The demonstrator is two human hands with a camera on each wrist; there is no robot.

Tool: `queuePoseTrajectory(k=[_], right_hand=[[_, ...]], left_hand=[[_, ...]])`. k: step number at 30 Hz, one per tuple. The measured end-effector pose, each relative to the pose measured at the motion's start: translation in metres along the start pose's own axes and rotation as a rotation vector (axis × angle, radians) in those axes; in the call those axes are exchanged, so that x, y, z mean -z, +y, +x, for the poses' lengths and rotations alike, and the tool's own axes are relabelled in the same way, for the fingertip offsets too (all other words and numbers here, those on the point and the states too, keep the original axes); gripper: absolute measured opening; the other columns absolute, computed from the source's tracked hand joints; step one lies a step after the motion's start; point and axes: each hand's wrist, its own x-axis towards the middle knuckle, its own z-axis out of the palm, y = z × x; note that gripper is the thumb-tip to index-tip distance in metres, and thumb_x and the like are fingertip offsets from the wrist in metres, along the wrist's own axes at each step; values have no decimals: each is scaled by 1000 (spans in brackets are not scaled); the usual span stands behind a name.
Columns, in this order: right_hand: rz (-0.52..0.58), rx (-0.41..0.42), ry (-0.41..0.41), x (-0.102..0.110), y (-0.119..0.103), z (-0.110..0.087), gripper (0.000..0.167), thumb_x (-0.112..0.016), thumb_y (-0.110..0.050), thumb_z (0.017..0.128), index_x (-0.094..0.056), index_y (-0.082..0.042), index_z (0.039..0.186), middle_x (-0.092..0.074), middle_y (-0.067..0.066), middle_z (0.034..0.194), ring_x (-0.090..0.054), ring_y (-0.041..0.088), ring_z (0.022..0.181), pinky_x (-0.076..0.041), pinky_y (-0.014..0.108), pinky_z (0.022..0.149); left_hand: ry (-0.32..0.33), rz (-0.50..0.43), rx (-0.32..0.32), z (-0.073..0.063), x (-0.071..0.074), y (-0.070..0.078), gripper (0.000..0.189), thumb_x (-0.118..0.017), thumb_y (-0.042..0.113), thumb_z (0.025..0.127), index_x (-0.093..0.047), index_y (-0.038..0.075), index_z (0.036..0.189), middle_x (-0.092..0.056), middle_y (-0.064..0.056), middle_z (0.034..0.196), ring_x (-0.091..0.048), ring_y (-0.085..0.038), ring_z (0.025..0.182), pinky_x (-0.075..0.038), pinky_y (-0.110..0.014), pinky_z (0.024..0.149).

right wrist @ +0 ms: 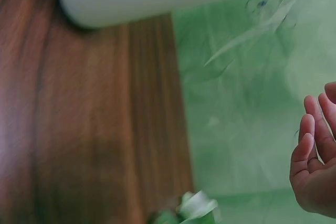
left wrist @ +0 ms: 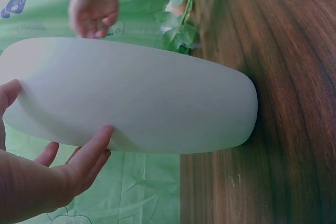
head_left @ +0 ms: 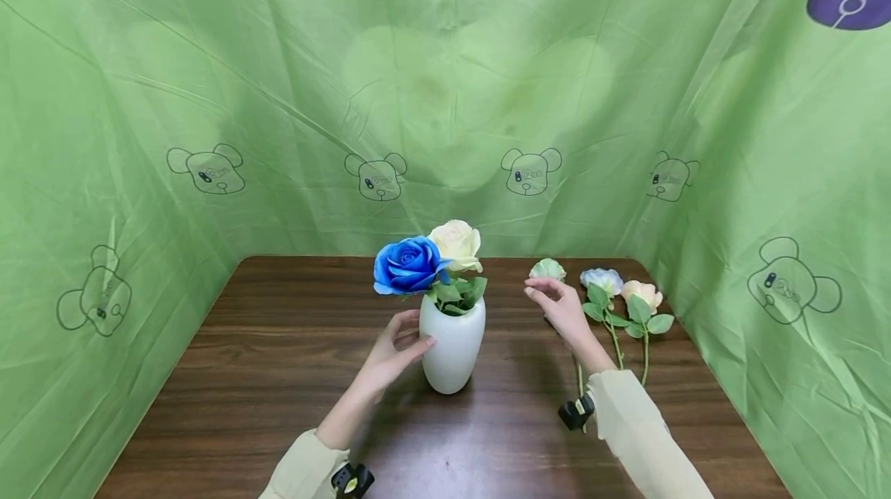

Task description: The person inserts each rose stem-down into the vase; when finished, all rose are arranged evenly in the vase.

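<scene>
Inside white oval vase (head_left: 452,352): blue, cream roses (head_left: 411,265) set.
Vase gripped by left hand (head_left: 390,356); right hand (head_left: 562,313) loose, empty; three pale flowers (head_left: 602,281) remained.

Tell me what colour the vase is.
The vase is plain white; the head view shows it best.

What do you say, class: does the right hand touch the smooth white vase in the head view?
No, the right hand is apart from the smooth white vase, with brown wood-grain tabletop showing between them.
</scene>
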Motion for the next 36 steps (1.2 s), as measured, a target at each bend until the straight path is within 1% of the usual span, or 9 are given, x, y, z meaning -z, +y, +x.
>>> queuePoseTrajectory(k=[4, 9, 12, 21, 26, 28, 31, 34, 36], right_hand=[[-24, -76, 40, 7, 38, 2, 25, -61, -10, 83, -59, 6, 102, -61, 14, 93, -54, 11, 77, -47, 27, 65], [-13, -92, 120, 11, 73, -2, 23, -61, -9, 82, -60, 6, 100, -62, 8, 86, -54, 9, 74, -44, 20, 62], [-46, -109, 161, 15, 90, -4, 22, -61, -7, 81, -60, 5, 99, -62, 7, 84, -53, 9, 72, -42, 19, 59], [-272, -284, 254, 30, 120, -11, 30, -60, -11, 81, -58, 0, 108, -57, 20, 106, -50, 30, 93, -39, 39, 77], [-275, -363, 323, 36, 132, -15, 35, -61, -12, 80, -53, 0, 112, -53, 22, 110, -48, 34, 97, -39, 45, 79], [-259, -392, 348, 37, 135, -17, 38, -61, -12, 80, -51, 2, 113, -52, 23, 109, -47, 34, 97, -40, 44, 77], [-253, -436, 352, 40, 137, -20, 43, -61, -14, 79, -48, 5, 115, -52, 25, 105, -49, 34, 93, -43, 34, 66], [-235, -474, 294, 43, 137, -23, 45, -60, -15, 81, -45, 7, 117, -52, 26, 102, -53, 31, 83, -40, 24, 52], [-210, -491, 253, 44, 137, -23, 46, -59, -15, 82, -43, 8, 119, -53, 25, 101, -54, 26, 74, -39, 22, 48]], left_hand=[[1, -2, 7, 0, 0, 0, 55, -66, 16, 80, -38, 4, 126, -43, -22, 121, -42, -37, 111, -45, -40, 81], [2, 2, 9, -1, 0, 2, 55, -66, 17, 80, -38, 5, 126, -43, -20, 121, -42, -36, 111, -45, -40, 81], [2, 4, 6, -1, 0, 2, 55, -66, 18, 80, -38, 6, 126, -43, -20, 121, -42, -36, 111, -46, -40, 80], [0, 7, 8, -2, 0, 3, 56, -67, 19, 80, -38, 6, 126, -43, -20, 121, -42, -36, 111, -45, -40, 81], [-1, 9, 9, -1, 0, 2, 56, -67, 19, 80, -38, 5, 126, -42, -20, 121, -42, -36, 111, -45, -39, 81], [-2, 8, 9, -1, 0, 2, 56, -67, 19, 80, -38, 6, 126, -42, -20, 121, -42, -36, 111, -46, -39, 81], [-3, 8, 9, -1, 0, 3, 56, -67, 19, 80, -38, 6, 126, -42, -19, 121, -42, -36, 111, -46, -39, 80], [-5, 7, 7, -1, 0, 2, 56, -67, 19, 80, -38, 5, 126, -42, -20, 121, -43, -36, 111, -46, -39, 80], [-5, 5, 5, -1, 0, 2, 56, -67, 20, 80, -38, 5, 126, -42, -20, 121, -43, -36, 110, -46, -39, 80]])
